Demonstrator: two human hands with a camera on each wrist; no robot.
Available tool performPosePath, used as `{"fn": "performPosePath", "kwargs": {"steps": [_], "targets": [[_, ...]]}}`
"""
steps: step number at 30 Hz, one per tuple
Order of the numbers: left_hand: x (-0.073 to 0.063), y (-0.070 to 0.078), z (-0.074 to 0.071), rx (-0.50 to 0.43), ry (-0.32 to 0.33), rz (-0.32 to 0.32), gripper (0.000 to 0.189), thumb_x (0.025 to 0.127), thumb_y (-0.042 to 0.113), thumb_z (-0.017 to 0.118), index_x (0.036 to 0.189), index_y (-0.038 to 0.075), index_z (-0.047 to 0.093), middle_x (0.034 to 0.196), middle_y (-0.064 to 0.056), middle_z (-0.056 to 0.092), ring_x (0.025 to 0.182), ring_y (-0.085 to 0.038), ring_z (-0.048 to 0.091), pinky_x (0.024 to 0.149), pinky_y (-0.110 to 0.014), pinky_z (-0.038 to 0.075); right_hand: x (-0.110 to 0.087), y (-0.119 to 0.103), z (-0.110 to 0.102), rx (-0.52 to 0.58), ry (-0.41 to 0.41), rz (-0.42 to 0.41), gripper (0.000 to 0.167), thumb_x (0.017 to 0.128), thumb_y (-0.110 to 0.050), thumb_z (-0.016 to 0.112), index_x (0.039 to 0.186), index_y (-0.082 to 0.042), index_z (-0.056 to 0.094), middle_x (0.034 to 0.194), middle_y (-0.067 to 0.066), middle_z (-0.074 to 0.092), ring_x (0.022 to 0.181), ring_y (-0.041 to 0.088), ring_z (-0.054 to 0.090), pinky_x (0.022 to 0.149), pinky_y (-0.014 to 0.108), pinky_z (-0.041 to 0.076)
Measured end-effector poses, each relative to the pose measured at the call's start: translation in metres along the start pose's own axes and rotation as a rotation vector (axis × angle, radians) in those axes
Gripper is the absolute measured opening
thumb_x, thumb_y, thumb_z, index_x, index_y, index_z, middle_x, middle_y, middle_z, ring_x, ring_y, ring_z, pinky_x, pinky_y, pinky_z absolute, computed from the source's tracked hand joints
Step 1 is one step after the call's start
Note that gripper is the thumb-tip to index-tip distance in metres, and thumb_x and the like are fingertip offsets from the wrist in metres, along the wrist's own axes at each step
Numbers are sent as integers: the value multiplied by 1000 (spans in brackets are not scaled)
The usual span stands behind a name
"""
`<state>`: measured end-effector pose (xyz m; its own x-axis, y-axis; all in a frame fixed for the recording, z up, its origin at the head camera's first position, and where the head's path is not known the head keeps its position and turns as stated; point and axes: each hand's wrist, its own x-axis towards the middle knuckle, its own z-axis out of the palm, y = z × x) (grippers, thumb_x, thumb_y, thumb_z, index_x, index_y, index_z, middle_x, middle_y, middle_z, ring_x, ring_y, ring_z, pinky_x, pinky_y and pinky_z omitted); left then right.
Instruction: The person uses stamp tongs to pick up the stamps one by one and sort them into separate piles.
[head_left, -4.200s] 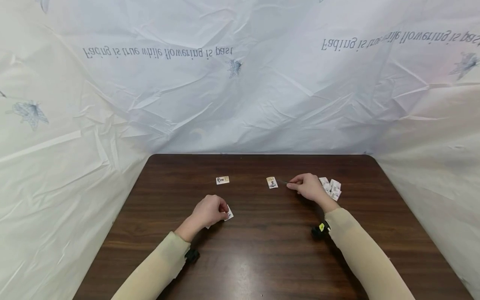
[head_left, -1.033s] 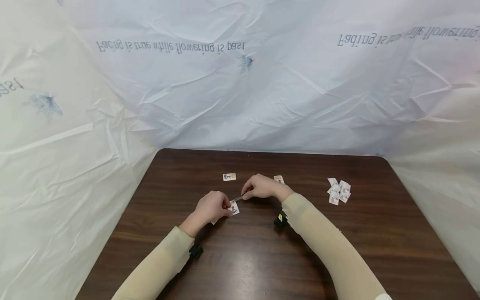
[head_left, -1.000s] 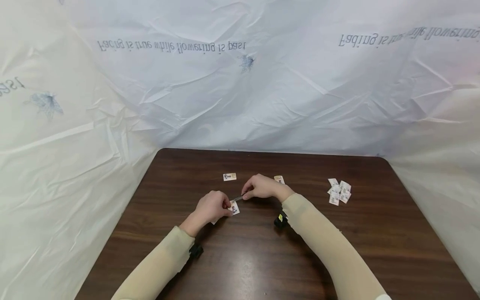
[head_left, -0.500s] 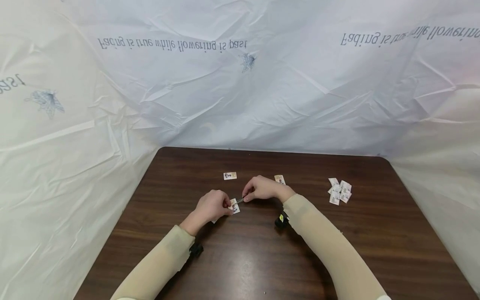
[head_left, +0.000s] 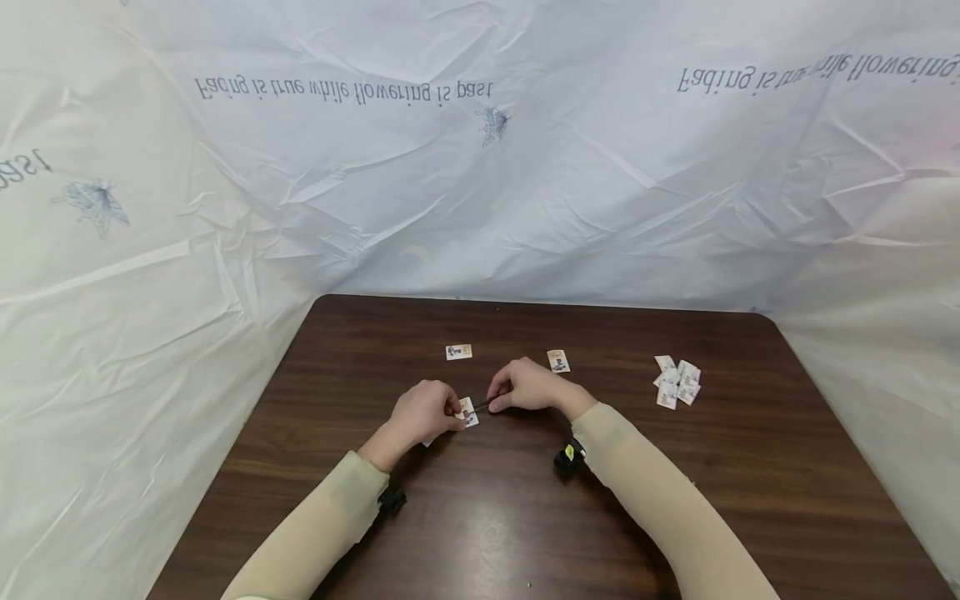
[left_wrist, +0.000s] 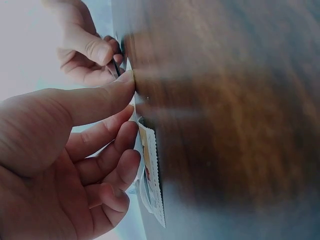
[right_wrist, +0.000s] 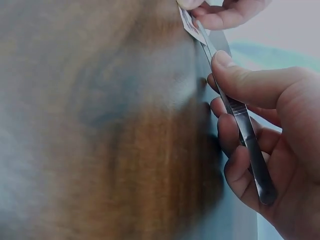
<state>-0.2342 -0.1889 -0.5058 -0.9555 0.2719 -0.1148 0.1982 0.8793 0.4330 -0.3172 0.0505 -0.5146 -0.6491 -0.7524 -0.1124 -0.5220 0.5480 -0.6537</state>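
My left hand (head_left: 423, 414) pinches the left edge of a small printed postage stamp (head_left: 470, 412) between thumb and forefinger, low over the table. Metal tweezers (right_wrist: 250, 145) lie in my right hand (head_left: 528, 385), gripped between thumb and fingers. Their tips point left and overlap the stamp's right side in the right wrist view. Another stamp (left_wrist: 152, 172), with a perforated edge, lies on the table beneath my left hand; in the head view most of it is hidden.
Two single stamps lie farther back, one on the left (head_left: 459, 352) and one on the right (head_left: 558, 361). A loose pile of several stamps (head_left: 677, 382) sits to the right on the brown wooden table (head_left: 750, 467). Pale sheeting (head_left: 480, 208) hangs behind the table.
Since the earliest frame, my right hand has come left with the tweezers from beside the pile to the held stamp. Over the last second it has shifted slightly nearer me. The left hand stays put.
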Motion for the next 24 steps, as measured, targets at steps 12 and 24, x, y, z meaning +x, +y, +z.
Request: {"fn": "performPosePath", "kwargs": {"steps": [12, 24], "targets": [[0, -2, 1, -3, 13, 9, 15, 87, 28, 93, 88, 21, 80, 76, 12, 66, 64, -8, 58, 62, -33, 51, -18, -1, 16, 7, 119, 29, 9, 93, -29, 87, 100, -25, 83, 95, -13, 70, 84, 5, 65, 79, 32, 55], [0, 2, 2, -24, 8, -13, 15, 87, 25, 92, 86, 19, 79, 74, 11, 66, 61, -10, 58, 60, -33, 50, -22, 2, 29, 69, 217, 77, 8, 93, -30, 87, 98, -26, 82, 89, -14, 71, 83, 7, 64, 79, 36, 54]]}}
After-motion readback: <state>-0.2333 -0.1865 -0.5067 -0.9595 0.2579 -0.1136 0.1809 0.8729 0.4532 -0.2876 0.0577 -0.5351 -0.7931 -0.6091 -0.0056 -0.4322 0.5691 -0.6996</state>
